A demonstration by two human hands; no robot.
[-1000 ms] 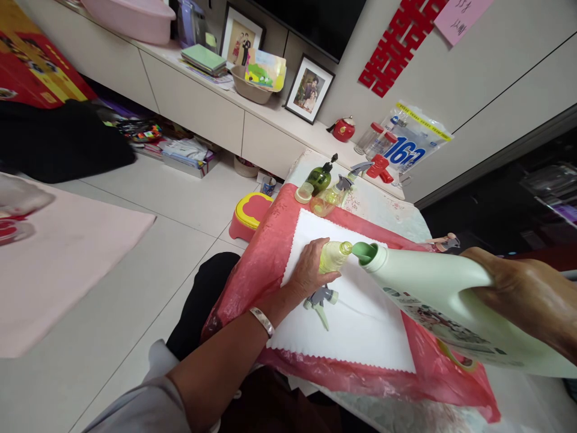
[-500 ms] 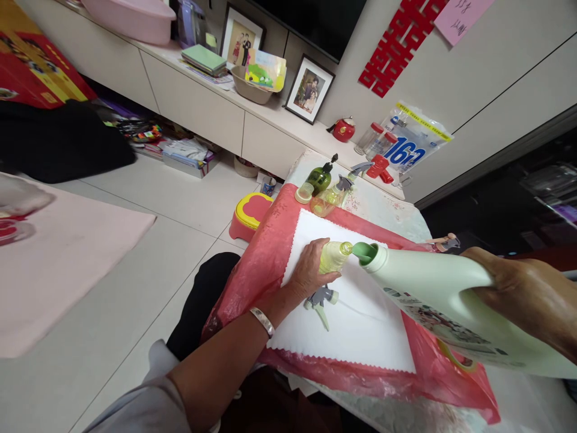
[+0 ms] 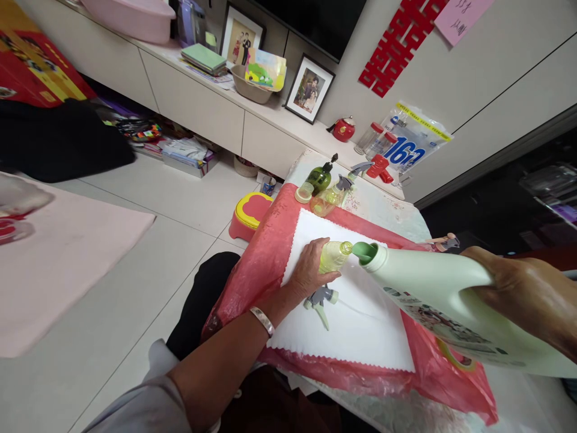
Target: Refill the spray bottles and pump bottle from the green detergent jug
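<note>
Fingers of our left hand (image 3: 310, 266) are curled around the small bottle (image 3: 332, 258) near the centre of the frame, while our right hand (image 3: 518, 294), at the right edge, grasps the big jug (image 3: 433, 288) by its handle, fingertips out of sight. The jug lies over on its side, its green spout (image 3: 366, 252) right at the bottle's mouth; we cannot tell whether they touch, or whether anything is flowing. We judge the jug stiff, smooth and probably heavy if well filled, so the handle is the place to hold it. The bottle looks light, thin-walled and apt to turn slippery if wet; we would grip it low around the body, clear of the neck. Just below our left hand, in the middle of the frame, a spray head (image 3: 322, 296) lies on the white sheet (image 3: 369, 337), close enough to get knocked. Higher up, a dark green pump bottle (image 3: 319, 180), a spray bottle (image 3: 328, 201) and a little cup (image 3: 304, 192) crowd together on the counter (image 3: 406, 219), seemingly out of the way. Lower right, the jug partly covers a tape roll (image 3: 464, 362) on the wrinkled red plastic (image 3: 265, 258).
</note>
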